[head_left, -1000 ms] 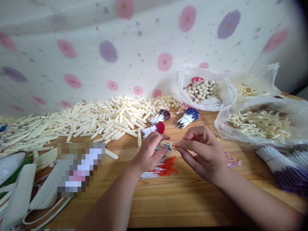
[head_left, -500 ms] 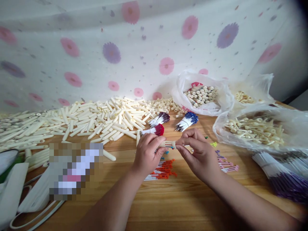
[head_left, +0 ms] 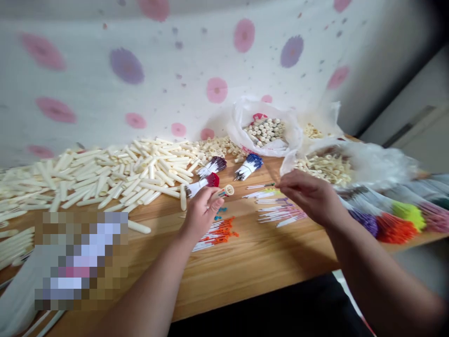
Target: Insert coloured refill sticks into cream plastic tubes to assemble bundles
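Observation:
My left hand (head_left: 200, 213) is closed around a cream pen barrel (head_left: 227, 190) whose open end points right, with coloured refill tips showing inside. My right hand (head_left: 308, 195) hovers apart from it to the right, above loose refills (head_left: 277, 208) spread on the wooden table (head_left: 266, 262); its fingers are curled and blurred, and I cannot make out anything in them. A small heap of orange-tipped refills (head_left: 217, 232) lies just below my left hand.
A wide pile of cream barrels (head_left: 115, 175) fills the back left. Banded refill bundles, red (head_left: 203, 183), purple (head_left: 213, 166) and blue (head_left: 248, 166), lie behind the hands. Plastic bags of cream parts (head_left: 268, 131) (head_left: 326, 166) stand at the back right. Bright refill bundles (head_left: 396, 220) lie at the right edge.
My hands have separated: the right hand left the barrel's end and moved right over the loose refills. The left hand keeps the barrel. The view has swung to the right.

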The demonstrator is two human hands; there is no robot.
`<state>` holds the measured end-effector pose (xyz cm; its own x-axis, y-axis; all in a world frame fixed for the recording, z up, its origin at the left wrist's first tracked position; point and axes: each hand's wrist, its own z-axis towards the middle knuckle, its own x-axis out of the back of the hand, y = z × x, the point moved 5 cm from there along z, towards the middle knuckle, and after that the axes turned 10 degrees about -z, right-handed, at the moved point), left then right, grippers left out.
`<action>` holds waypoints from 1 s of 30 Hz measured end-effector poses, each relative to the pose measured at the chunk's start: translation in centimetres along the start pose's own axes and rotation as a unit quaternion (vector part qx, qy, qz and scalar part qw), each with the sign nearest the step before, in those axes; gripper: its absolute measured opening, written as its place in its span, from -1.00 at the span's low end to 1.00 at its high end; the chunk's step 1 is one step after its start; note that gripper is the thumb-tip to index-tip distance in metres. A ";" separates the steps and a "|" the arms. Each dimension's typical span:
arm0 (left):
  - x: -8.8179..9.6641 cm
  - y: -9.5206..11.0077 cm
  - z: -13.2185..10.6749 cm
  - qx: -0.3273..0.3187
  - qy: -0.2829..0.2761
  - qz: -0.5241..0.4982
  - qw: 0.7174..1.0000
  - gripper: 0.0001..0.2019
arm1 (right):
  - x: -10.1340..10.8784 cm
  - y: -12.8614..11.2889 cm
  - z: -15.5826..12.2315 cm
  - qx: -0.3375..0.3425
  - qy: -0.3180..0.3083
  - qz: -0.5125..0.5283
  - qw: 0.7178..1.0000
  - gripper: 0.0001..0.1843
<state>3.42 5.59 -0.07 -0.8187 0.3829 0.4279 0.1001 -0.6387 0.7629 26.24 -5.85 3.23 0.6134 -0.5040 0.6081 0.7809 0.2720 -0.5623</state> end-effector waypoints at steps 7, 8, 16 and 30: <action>-1.5 -0.1 -0.2 0.059 -0.067 -0.050 0.995 -0.75 | 0.9 4.1 -7.9 0.001 -0.157 -0.272 0.949 -0.78; -1.6 -0.1 -0.2 0.061 -0.072 -0.053 0.994 -0.74 | 0.8 4.4 -8.3 -0.004 -0.154 -0.285 0.946 -0.78; -1.5 -0.3 -0.1 0.074 -0.077 -0.051 0.993 -0.73 | 0.4 4.7 -8.1 0.020 -0.187 -0.332 0.925 -0.76; -3.3 0.7 -1.0 0.175 -0.133 -0.208 0.953 -0.74 | -2.0 -2.1 -3.0 0.114 -0.208 -0.215 0.947 -0.79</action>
<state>5.62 3.17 -1.42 -0.6611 0.7398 0.1254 0.0192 -0.1505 0.9884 23.00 -7.89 1.55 0.1888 -0.2546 0.9484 0.9452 0.3091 -0.1052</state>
